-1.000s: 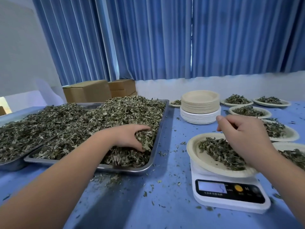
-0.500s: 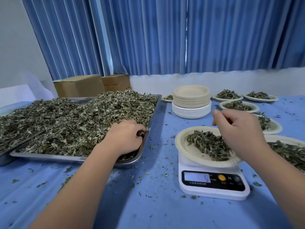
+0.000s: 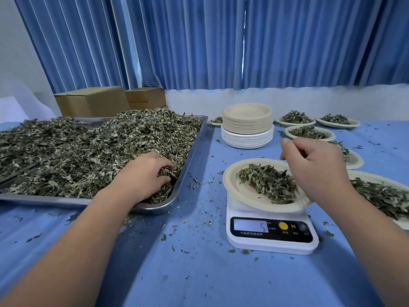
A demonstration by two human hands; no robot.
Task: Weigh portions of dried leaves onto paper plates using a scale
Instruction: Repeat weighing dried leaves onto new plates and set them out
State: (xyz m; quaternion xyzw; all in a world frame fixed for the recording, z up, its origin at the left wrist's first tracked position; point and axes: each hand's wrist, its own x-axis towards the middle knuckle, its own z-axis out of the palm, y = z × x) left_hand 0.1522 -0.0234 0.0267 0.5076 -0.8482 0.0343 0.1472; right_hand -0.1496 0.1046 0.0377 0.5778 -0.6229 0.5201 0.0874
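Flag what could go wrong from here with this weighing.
1. The plate overhangs the scale. Its right rim is hidden behind the right hand and lies close to a filled plate; if they touch, the reading would likely be off.
2. The left hand grips dried leaves in the tray. Carrying them over the gap may shed flakes onto the cloth, which is already littered.

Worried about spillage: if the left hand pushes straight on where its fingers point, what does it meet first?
Probably the tray's right wall: the left hand grips dried leaves beside it, fingers aimed that way. How near is hard to judge.
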